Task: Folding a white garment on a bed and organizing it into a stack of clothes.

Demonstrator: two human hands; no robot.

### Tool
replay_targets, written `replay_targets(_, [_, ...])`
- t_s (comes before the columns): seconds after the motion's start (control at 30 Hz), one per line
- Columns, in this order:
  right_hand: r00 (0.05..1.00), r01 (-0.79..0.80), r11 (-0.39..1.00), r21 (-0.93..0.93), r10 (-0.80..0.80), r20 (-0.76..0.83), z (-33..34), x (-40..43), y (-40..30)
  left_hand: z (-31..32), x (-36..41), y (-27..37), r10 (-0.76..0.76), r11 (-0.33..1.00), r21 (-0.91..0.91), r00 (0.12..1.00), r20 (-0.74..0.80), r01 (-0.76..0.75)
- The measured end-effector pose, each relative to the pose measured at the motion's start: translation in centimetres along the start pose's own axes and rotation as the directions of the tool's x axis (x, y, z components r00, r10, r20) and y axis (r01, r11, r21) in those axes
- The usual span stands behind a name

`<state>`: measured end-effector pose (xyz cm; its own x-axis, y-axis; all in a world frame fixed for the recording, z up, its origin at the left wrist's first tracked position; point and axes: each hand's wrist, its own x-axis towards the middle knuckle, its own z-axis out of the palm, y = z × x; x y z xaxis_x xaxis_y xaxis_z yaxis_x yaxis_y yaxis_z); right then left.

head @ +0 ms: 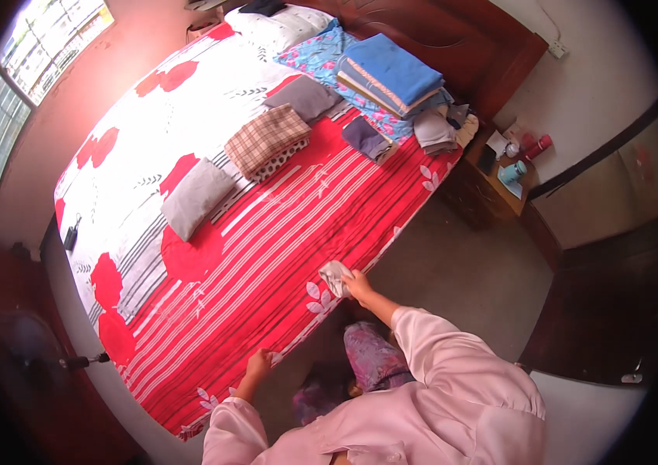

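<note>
My right hand (358, 285) grips a crumpled light grey cloth (336, 278) at the near edge of the bed. Lower down, my left hand (260, 365) has its fingers closed at the hem of the red and white patterned bedsheet (271, 250); a small pale bit shows at the fingertips. Folded on the sheet lie a grey cloth (198, 197), a brown plaid cloth (268, 138) on a dotted one, a darker grey cloth (302, 97) and a small dark purple cloth (365, 138). A stack with a blue folded cloth (395, 67) on top stands near the headboard.
A wooden bedside table (497, 186) at the right holds a teal bottle (513, 171) and a red bottle (539, 146). The wooden headboard (439, 29) rises behind the pillow (282, 26). A small black object (71, 235) lies at the bed's far left edge.
</note>
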<state>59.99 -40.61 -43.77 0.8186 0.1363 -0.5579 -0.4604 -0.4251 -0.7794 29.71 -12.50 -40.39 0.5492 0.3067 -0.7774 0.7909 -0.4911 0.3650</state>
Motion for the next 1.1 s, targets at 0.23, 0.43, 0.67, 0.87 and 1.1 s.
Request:
replay_targets(0.23, [0.877,-0.467,0.871,0.152,0.478,-0.045,-16.8,-4.8,0.3,-0.1,-11.5,-2.4,0.155,0.961,0.198,0.969,0.193,-0.193])
replay_targets(0.43, [0.891,-0.167,0.951,0.259,0.258,-0.374,-30.6,6.5,-13.2,-0.5,-18.0,-2.1,-0.076,0.997,0.048,0.972,0.223,0.067])
replay_targets(0.67, [0.865,0.061,0.845,0.532,0.221,-0.45,-45.6,15.6,-33.3,-2.6,-16.3,1.0,-0.088,0.966,-0.236,0.992,0.092,0.107])
replay_targets(0.87, [0.946,-0.036,0.986,-0.163,-0.019,-0.325,-35.6,15.2,-28.0,-3.6,-13.3,1.3,-0.02,0.968,-0.247,0.995,0.094,0.043])
replay_targets(1.1, [0.749,0.277,0.407,-0.871,0.476,0.461,-17.1,5.0,-4.6,-6.2,-10.0,2.6,0.026,0.965,-0.262,0.999,0.048,-0.013])
